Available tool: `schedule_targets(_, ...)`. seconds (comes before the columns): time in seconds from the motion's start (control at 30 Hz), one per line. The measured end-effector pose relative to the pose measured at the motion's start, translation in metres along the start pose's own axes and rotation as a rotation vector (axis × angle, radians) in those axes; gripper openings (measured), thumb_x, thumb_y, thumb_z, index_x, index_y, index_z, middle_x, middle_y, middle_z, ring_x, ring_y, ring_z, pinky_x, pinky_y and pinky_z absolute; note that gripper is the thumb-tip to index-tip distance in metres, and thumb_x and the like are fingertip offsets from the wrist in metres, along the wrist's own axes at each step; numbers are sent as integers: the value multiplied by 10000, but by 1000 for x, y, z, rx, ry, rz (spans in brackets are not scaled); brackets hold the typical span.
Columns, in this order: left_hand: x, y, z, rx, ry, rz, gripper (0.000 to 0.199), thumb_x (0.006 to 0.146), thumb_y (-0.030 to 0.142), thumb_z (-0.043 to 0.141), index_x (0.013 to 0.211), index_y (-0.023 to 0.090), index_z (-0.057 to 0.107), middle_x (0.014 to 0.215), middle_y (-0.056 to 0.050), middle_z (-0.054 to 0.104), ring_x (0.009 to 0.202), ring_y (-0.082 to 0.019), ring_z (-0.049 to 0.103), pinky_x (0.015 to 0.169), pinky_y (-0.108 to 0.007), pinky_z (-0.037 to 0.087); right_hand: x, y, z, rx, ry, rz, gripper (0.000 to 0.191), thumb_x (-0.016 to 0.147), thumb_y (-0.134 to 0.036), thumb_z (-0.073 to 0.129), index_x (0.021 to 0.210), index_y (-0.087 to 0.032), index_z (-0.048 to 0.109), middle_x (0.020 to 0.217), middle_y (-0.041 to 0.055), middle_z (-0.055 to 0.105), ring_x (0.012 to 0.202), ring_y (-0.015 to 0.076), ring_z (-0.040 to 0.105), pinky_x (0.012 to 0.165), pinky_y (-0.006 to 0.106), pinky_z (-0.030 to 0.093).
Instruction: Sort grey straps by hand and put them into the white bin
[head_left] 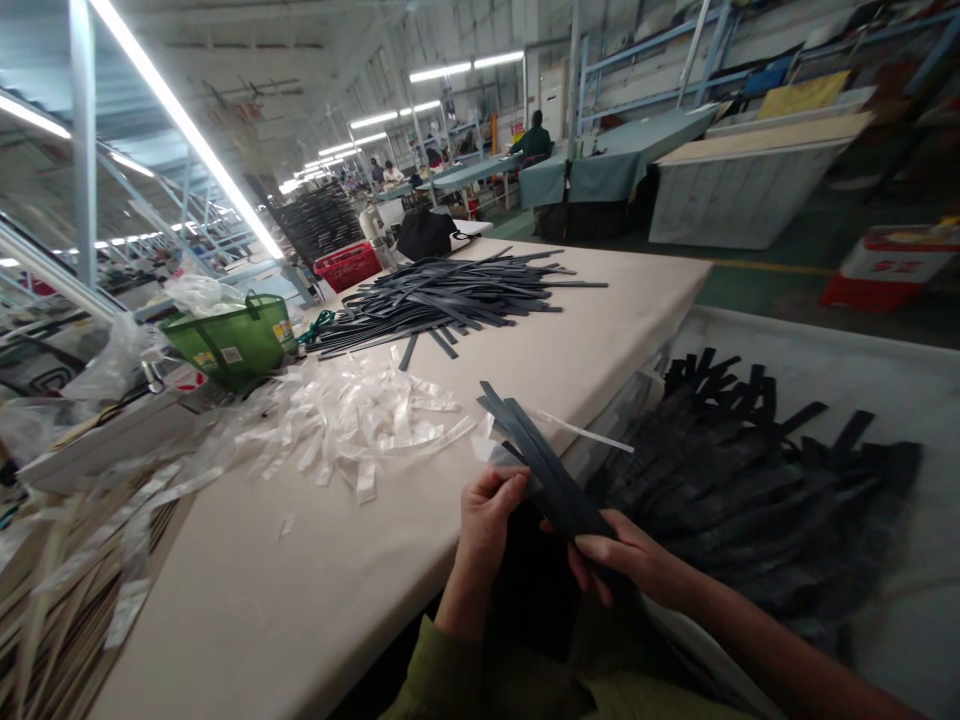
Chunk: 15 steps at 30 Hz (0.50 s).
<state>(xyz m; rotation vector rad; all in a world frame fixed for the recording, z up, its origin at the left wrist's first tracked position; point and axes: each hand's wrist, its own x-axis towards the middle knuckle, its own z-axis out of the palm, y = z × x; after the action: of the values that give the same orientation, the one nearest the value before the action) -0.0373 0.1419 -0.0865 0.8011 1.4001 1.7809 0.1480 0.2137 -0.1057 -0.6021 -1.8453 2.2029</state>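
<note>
We hold 1 bundle of dark strips (559, 475) between our 2 hands, above the near edge of the pale table (315, 590), its upper end slanting away from us over the tabletop. Our right hand (626, 555) is wrapped round the lower part, thumb laid across the top and fingers curled beneath, so the grasp is firm and leaves little gap. Our left hand (484, 515) is drawn into a narrow pinch, thumb and forefinger meeting on clear film (491, 448) beside the strips; we cannot tell whether a strip's edge is caught there too. The strips fan apart slightly at their free ends.

Just beyond them, 1 thin white strip (596, 432) juts past the table edge. White scraps (352, 415) lie heaped to the left, and farther back rests a pile of dark strips (450, 295). Near our right arm, a pale bin (885, 370) contains more dark strips (750, 480). A green basket (225, 345) stands beyond the scraps.
</note>
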Motion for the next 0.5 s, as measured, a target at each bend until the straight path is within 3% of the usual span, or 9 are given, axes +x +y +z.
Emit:
schedule_targets(0.1,3,0,6,-13,60,3,217,692,384,801,741,173,785,647,-11,688,644,-135,566,667,-263,463,0,-4,1,-44,85,-44,451,842,-574,577,888,-131,647,607,20,643,444,120,544,445,215,388)
schedule_targets(0.27,19,-3,4,2,99,-1,222,697,375,795,770,165,784,696,-7,706,672,-127,583,702,-254,462,-1,-11,1,-33,105,-10,475,833,-579,577,870,-118,683,676,57,694,503,144,598,469,227,401)
schedule_targets(0.4,46,0,-7,-27,158,27,220,688,361,805,772,159,778,735,-8,722,708,-122,612,725,-243,479,-5,-8,-3,-34,87,22,512,839,-582,560,879,-101,731,644,66,697,543,165,634,501,232,421)
schedule_targets(0.5,73,7,-16,-102,231,23,266,599,351,859,749,150,772,714,-5,721,688,-108,621,708,-225,487,-8,-3,-6,-24,43,33,527,829,-590,560,863,-98,743,679,86,718,582,184,666,533,245,454)
